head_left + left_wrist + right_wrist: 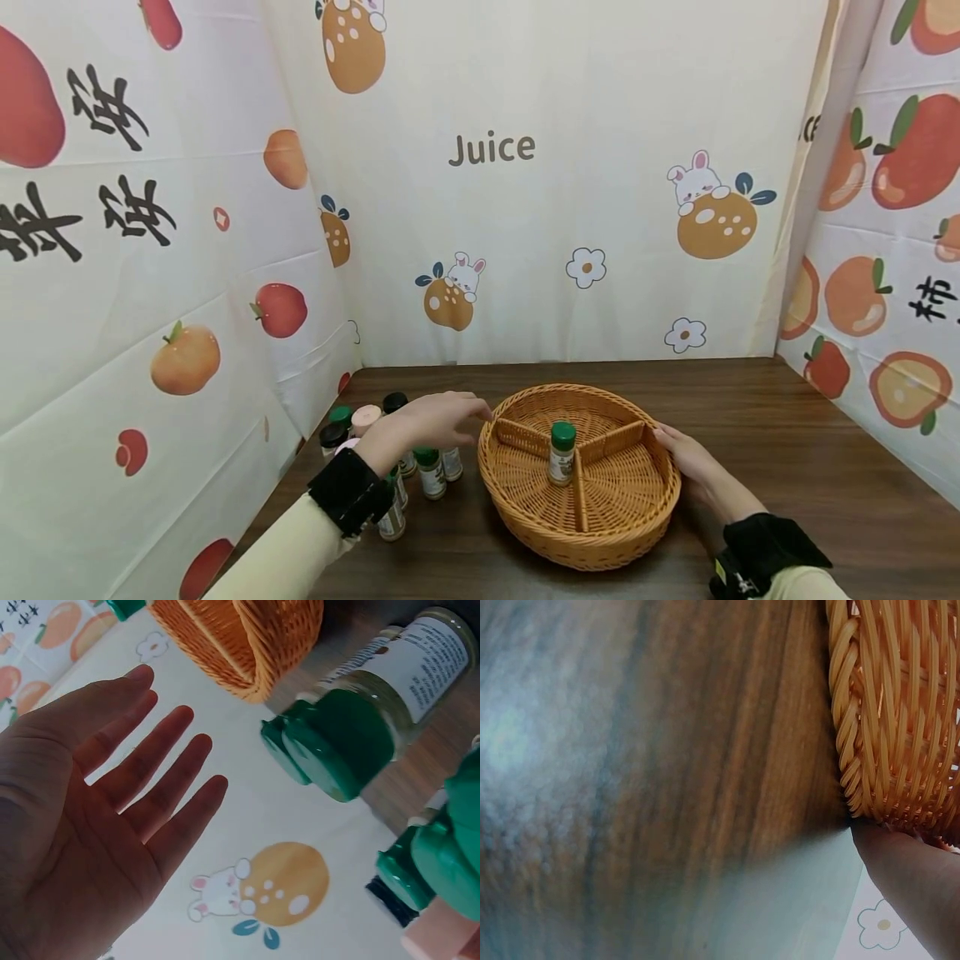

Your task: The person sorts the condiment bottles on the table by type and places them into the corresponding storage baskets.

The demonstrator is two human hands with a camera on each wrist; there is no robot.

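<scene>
a person's two bare hands are at work over a dark wooden tabletop. a round wicker basket sits near the middle, its inside split by dividers into three compartments. one jar with a green cap and a printed label stands upright in the left compartment, close to where the dividers meet.

the left hand is empty, its fingers spread wide in the left wrist view, in the air between the basket and a cluster of other jars. these stand on the tabletop left of the basket, partly hidden by the forearm; their caps are green, black and pale pink.

the right hand touches the basket's right side at the rim. the right wrist view shows one digit against the weave; whether the fingers curl round the rim, i cannot tell.

both wrists wear black bands over cream sleeves. behind, a pale cloth reads "juice" and shows rabbits, oranges and flowers. cloths with printed fruit and black characters hang at either side.
</scene>
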